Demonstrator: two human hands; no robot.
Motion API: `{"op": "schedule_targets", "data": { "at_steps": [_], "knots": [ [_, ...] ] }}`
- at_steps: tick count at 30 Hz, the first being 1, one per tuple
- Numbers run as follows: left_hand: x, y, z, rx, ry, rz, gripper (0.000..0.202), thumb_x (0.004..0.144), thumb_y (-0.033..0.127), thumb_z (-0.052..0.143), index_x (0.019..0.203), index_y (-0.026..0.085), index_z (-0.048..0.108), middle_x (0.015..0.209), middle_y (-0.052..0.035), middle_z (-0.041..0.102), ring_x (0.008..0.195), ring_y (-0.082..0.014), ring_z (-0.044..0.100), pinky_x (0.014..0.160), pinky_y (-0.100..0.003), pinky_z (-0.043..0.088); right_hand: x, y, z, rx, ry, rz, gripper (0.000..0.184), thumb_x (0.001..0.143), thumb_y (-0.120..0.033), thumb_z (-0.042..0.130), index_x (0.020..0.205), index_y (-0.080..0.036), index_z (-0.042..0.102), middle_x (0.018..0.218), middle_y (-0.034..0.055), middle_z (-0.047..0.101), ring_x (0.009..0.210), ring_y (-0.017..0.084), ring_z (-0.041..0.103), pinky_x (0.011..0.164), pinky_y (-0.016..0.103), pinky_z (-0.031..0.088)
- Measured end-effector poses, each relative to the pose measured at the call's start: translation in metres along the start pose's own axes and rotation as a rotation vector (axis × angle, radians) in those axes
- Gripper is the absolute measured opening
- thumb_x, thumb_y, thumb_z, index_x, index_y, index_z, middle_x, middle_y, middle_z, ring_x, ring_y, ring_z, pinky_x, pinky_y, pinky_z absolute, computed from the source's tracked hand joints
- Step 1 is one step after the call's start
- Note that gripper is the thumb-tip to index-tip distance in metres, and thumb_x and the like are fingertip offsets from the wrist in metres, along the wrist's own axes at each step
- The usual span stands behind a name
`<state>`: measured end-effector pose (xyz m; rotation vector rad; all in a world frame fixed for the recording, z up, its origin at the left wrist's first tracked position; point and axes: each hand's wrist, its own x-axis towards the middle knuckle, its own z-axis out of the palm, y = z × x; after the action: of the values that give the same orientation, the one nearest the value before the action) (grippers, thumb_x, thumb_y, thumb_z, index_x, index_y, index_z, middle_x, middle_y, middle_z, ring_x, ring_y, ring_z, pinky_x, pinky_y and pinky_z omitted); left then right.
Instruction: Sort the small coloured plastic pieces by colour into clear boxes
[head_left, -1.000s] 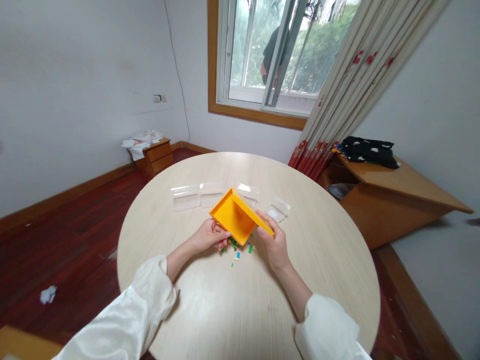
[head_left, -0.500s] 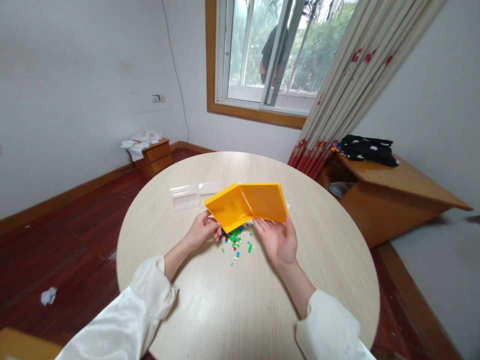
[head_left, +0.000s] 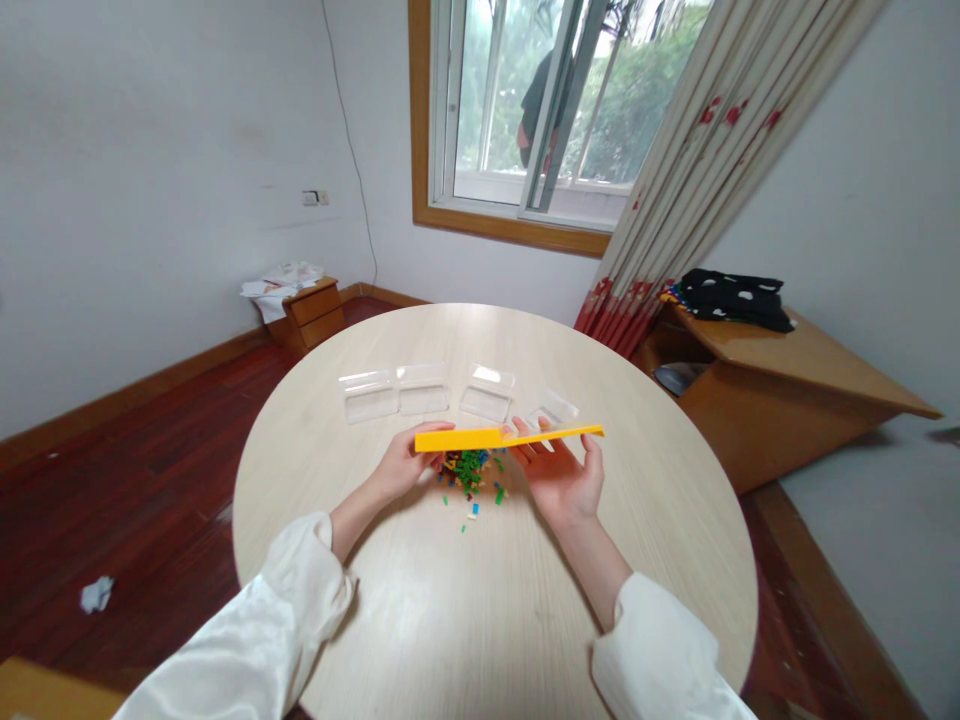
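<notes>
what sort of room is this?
Probably a room in a home: a red-patterned curtain beside a window, a small drawer unit against the wall, and a round table.

Your box (head_left: 459, 441): solid yellow-orange. Bricks (head_left: 470, 470): green, blue, brown, cream. Bench (head_left: 465, 620): pale wood-grain. Your sleeves (head_left: 232, 615): plain white. Curtain (head_left: 739, 150): cream, red print.

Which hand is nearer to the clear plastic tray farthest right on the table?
Right. The right hand is just in front of the tray, by the right end of the yellow box; the left hand is farther off, to the tray's left.
</notes>
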<state>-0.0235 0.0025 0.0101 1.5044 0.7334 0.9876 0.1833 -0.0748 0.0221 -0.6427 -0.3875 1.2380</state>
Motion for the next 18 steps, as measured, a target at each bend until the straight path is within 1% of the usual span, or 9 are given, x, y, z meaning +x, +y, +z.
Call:
{"op": "schedule_targets", "data": {
  "at_steps": [1,3,9,11,13,16,18],
  "knots": [
    [0.0000,0.0001,-0.0001,0.005,0.003,-0.001,0.041,0.066,0.041,0.068,0.092,0.010,0.064,0.059,0.0006,0.056,0.051,-0.0108,0.049,0.053,-0.024,0.042,-0.0001,-0.0002,-0.0002,-0.007,-0.007,0.002,0.043,0.068,-0.059,0.054,0.082,-0.020,0.066,0.095,0.0135,0.069,0.099,0.031,0.061,0.096,0.057,0.037],
    [-0.0002,0.0004,-0.0003,0.019,0.005,-0.001,0.044,0.067,0.043,0.068,0.095,0.009,0.064,0.059,0.0003,0.056,0.052,-0.0110,0.049,0.053,-0.023,0.042,-0.0008,-0.0006,0.0000,-0.020,-0.024,-0.005,0.042,0.066,-0.058,0.055,0.079,-0.020,0.067,0.095,0.0135,0.070,0.099,0.032,0.061,0.094,0.057,0.038],
    [-0.0013,0.0021,-0.0011,0.046,0.020,0.005,0.045,0.066,0.042,0.068,0.096,0.009,0.064,0.063,-0.0015,0.059,0.053,-0.0113,0.050,0.054,-0.023,0.043,-0.0019,-0.0011,0.0013,-0.013,-0.027,-0.002,0.039,0.065,-0.057,0.055,0.077,-0.021,0.067,0.094,0.0129,0.070,0.099,0.031,0.061,0.095,0.057,0.037],
    [-0.0017,0.0018,-0.0014,0.064,0.021,0.012,0.041,0.066,0.041,0.068,0.093,0.010,0.065,0.066,-0.0027,0.062,0.054,-0.0118,0.051,0.054,-0.023,0.043,-0.0011,-0.0011,0.0007,-0.009,-0.038,-0.001,0.039,0.066,-0.056,0.054,0.077,-0.021,0.066,0.094,0.0126,0.070,0.099,0.031,0.061,0.097,0.056,0.036],
    [-0.0019,0.0013,-0.0016,0.089,0.040,0.023,0.035,0.064,0.040,0.068,0.085,0.012,0.066,0.071,-0.0040,0.065,0.060,-0.0140,0.054,0.058,-0.024,0.045,0.0001,-0.0012,0.0002,-0.014,-0.060,-0.018,0.037,0.068,-0.055,0.054,0.078,-0.021,0.065,0.094,0.0116,0.069,0.100,0.029,0.060,0.099,0.055,0.035],
    [-0.0016,0.0018,-0.0019,0.133,0.105,0.021,0.028,0.062,0.038,0.069,0.075,0.013,0.066,0.073,-0.0046,0.067,0.067,-0.0172,0.057,0.063,-0.027,0.046,0.0012,-0.0015,0.0008,-0.003,-0.087,-0.040,0.034,0.071,-0.053,0.053,0.081,-0.022,0.063,0.093,0.0092,0.067,0.100,0.027,0.059,0.101,0.055,0.034],
    [-0.0012,0.0037,-0.0023,0.134,0.154,0.023,0.027,0.062,0.038,0.068,0.072,0.013,0.065,0.070,-0.0041,0.067,0.066,-0.0172,0.057,0.061,-0.027,0.045,0.0009,-0.0020,0.0022,0.013,-0.096,-0.024,0.033,0.072,-0.053,0.054,0.084,-0.022,0.062,0.093,0.0079,0.066,0.100,0.026,0.059,0.102,0.055,0.034]
  ]
}}
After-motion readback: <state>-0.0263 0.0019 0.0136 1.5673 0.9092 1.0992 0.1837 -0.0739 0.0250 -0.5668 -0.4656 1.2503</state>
